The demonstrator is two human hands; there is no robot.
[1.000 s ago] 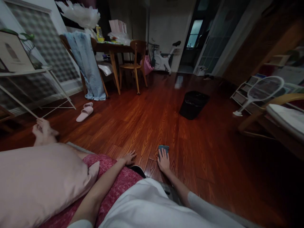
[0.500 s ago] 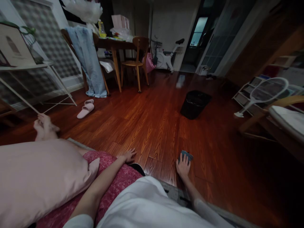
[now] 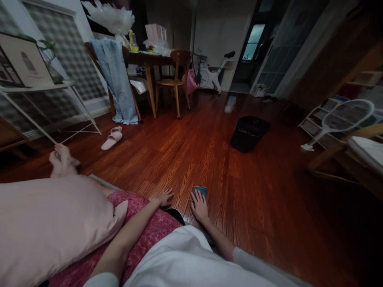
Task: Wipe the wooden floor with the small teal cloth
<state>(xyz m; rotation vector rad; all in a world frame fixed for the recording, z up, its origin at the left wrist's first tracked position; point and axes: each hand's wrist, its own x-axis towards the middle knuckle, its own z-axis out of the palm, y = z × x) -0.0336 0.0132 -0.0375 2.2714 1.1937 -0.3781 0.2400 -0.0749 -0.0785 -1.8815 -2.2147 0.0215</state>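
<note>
Under my right hand point(image 3: 199, 206) a blue-green cloth point(image 3: 203, 190) lies flat on the reddish wooden floor point(image 3: 179, 159); the fingers are spread over it and press it down. My left hand point(image 3: 164, 197) rests with its fingers apart at the edge of the floor, near my lap, holding nothing. A dark rounded object point(image 3: 176, 214) shows just below the left hand, partly covered by my clothes. A pink pillow point(image 3: 56, 223) lies over my legs at the left.
A black bin point(image 3: 249, 133) stands on the floor ahead to the right. Pink slippers point(image 3: 112, 140) lie at the left, near a white side table point(image 3: 72, 85). Farther back are a wooden chair point(image 3: 176, 82), a table and an exercise bike point(image 3: 211, 77).
My right hand has slid left across the floor with the cloth beneath it, coming closer to my left hand. My left hand has stayed nearly still. The view has shifted slightly.
</note>
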